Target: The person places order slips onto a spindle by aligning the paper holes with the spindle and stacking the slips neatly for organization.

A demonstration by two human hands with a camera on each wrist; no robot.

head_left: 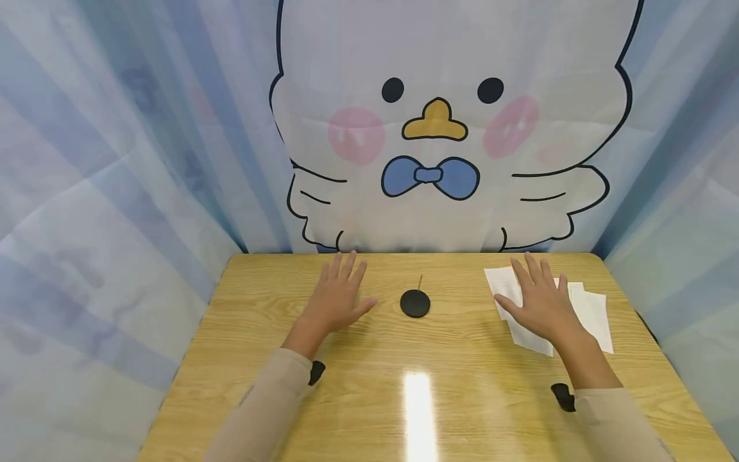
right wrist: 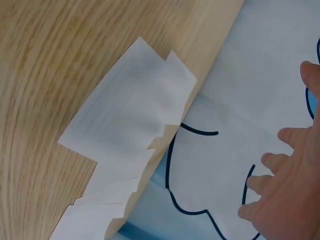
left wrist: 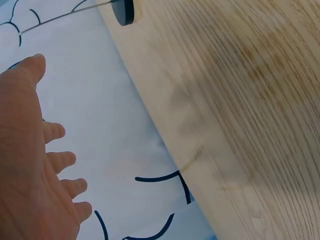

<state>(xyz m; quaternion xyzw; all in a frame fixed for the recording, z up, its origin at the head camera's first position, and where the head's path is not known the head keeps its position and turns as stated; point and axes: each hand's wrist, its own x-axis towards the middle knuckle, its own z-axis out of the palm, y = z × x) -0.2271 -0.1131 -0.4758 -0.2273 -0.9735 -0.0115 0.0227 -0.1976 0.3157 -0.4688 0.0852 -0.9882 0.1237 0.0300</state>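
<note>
My left hand (head_left: 336, 300) hovers over the left half of the table with its fingers spread and nothing in it. To its right stands a paper spike (head_left: 415, 304) with a round black base and a thin upright rod; its base (left wrist: 125, 11) shows at the top edge of the left wrist view. Over on the right, my right hand (head_left: 543, 308), fingers also spread, is held above several loose sheets of white paper (head_left: 594, 321). The right wrist view shows these sheets (right wrist: 130, 95) overlapping on the wood, apart from the fingers (right wrist: 272, 162).
The light wooden table (head_left: 369, 398) reaches back to a curtain (head_left: 450, 218) printed with a cartoon bird. More curtain hangs on the left and right sides. Light reflects as a bright strip on the table's front middle.
</note>
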